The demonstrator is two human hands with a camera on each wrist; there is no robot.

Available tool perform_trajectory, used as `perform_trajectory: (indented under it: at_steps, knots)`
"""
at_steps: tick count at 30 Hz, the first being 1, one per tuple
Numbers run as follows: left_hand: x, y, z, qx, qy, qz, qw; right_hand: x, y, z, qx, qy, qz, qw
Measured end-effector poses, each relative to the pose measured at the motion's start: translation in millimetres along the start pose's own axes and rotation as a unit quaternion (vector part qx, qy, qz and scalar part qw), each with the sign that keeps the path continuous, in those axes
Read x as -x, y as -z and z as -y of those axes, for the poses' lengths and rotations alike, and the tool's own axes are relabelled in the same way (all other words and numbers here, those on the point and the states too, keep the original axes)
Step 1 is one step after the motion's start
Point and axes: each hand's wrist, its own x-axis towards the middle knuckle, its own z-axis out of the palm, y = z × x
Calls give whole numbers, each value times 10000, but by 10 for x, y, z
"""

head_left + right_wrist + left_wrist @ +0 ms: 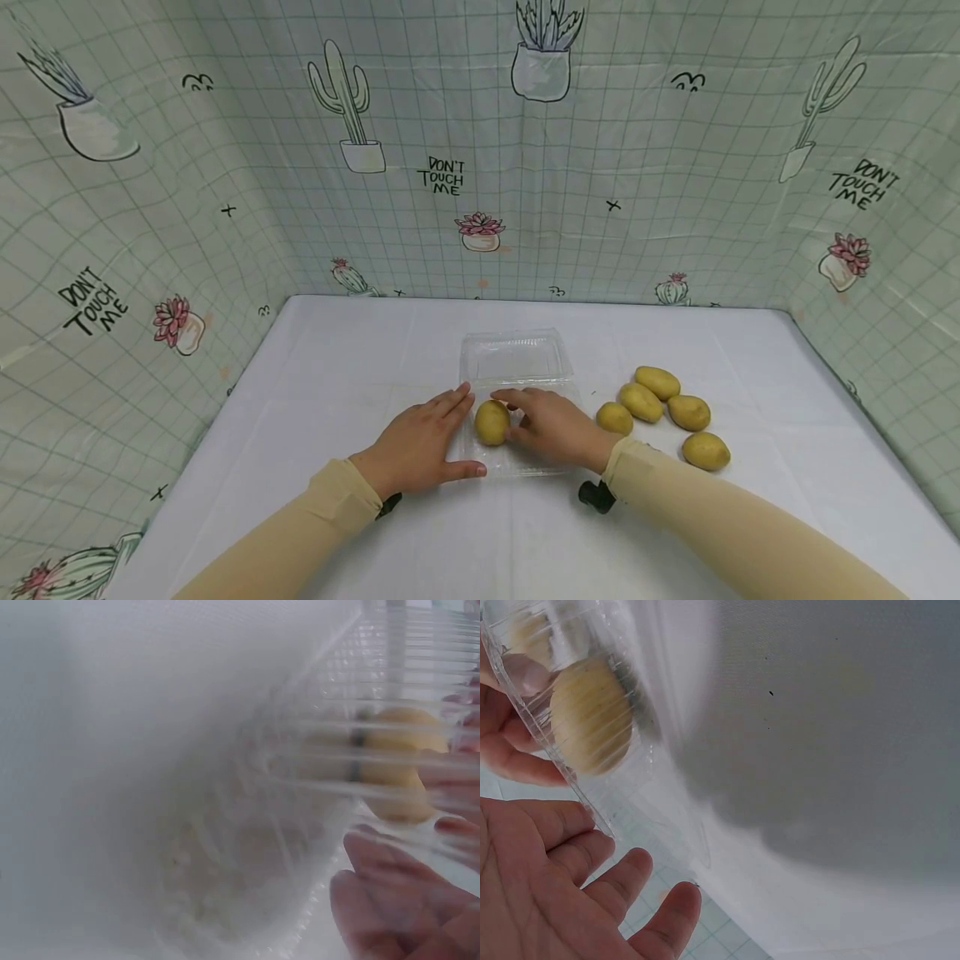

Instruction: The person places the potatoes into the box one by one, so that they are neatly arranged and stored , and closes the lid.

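A clear plastic clamshell container (540, 462) lies unfolded on the table, its lid (513, 358) laid back at the far side. One yellow potato (491, 422) sits at the left of its tray, and the left wrist view shows this potato (591, 716) through the ribbed plastic. My right hand (551, 425) reaches in from the right and holds the potato, a finger over its far end and the thumb at its right side. Along the tray's left edge, my left hand (423, 442) rests with straight fingers and the thumb spread toward the near corner.
Several more potatoes (641, 402) lie in a loose group right of the container, the closest one (614, 418) just beyond the right wrist. White cloth covers the table (360, 350). A printed grid curtain (555, 167) hangs behind and at both sides.
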Motion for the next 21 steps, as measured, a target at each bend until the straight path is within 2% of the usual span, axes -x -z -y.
perform_trajectory:
  at_steps: [5, 10, 16, 21]
  knots:
    - [-3, -4, 11, -34, 8, -17, 10000, 44, 120, 39, 113, -32, -3, 9999]
    - [-11, -9, 16, -56, 29, -11, 10000, 148, 338, 21, 109, 32, -191, 9998]
    - [-8, -3, 9, 9, 60, 26, 10000, 356, 593, -121, 154, 41, -523, 9985]
    - [-3, 4, 4, 28, 25, 13, 10000, 581, 711, -304, 105, -162, -641, 9978]
